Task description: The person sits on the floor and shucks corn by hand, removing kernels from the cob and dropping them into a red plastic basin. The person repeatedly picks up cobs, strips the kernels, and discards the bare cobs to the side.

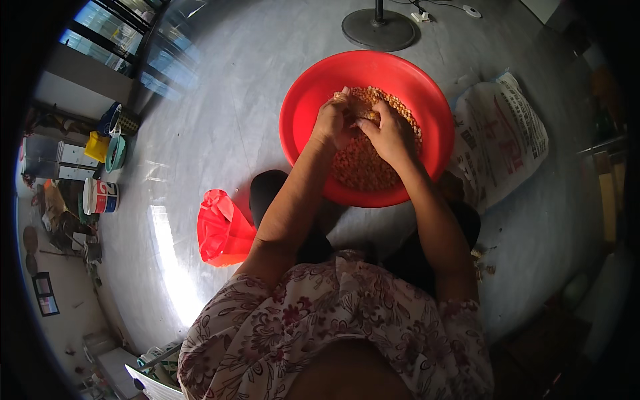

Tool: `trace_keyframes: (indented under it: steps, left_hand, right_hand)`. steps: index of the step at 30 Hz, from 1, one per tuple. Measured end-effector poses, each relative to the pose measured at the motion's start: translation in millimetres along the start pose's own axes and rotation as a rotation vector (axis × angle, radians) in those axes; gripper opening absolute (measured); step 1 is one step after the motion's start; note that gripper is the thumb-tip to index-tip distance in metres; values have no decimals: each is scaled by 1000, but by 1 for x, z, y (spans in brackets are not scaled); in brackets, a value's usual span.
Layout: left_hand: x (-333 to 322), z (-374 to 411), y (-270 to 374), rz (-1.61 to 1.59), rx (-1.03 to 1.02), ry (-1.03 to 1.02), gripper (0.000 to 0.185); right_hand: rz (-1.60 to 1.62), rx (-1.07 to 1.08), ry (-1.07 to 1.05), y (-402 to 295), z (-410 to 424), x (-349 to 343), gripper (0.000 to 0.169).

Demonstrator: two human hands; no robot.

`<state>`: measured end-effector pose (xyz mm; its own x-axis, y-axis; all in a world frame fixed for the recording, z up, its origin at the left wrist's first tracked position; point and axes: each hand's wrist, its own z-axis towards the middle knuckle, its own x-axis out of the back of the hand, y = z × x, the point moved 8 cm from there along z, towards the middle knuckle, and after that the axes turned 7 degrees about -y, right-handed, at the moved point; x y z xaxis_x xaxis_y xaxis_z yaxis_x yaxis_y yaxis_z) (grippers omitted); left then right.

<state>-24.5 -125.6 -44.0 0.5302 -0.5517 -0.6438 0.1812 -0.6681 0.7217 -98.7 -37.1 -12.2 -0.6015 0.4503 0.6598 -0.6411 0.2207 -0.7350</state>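
Note:
A wide red plastic basin (pixel 300 120) stands in front of me, with loose corn kernels (pixel 367 167) spread over its bottom. Over the kernels, my left hand (pixel 331 119) is curled around what looks like a corn cob (pixel 361 107), mostly hidden by the fingers. My right hand (pixel 392 132) meets it from the other side, thumb and fingers bent against the cob. Both hands are inside the basin's rim, close together.
A red plastic bag (pixel 222 230) stands on the grey floor left of my knee. Right of the basin lies a white printed sack (pixel 505 140). Beyond the basin are a round black stand base (pixel 380 30) and a power strip (pixel 421 17). A paint bucket (pixel 100 196) stands far left.

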Motion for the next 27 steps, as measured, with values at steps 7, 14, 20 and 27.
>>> trace_keyframes:
  steps: [7, 14, 20, 27]
  left_hand:
    - [-18, -2, 5, -241, -109, -112, 30]
    - [1, 12, -6, -249, -212, -166, 26]
    - [-27, 4, 1, -349, -217, -180, 27]
    - [-11, 2, 12, -420, -244, -211, 29]
  right_hand:
    - [128, -57, -43, 3, 1, -4, 40]
    - [400, -118, 20, 18, 3, -17, 31]
    - [1017, -357, 117, 50, 2, -29, 33]
    - [997, -294, -303, -11, -12, -17, 37]
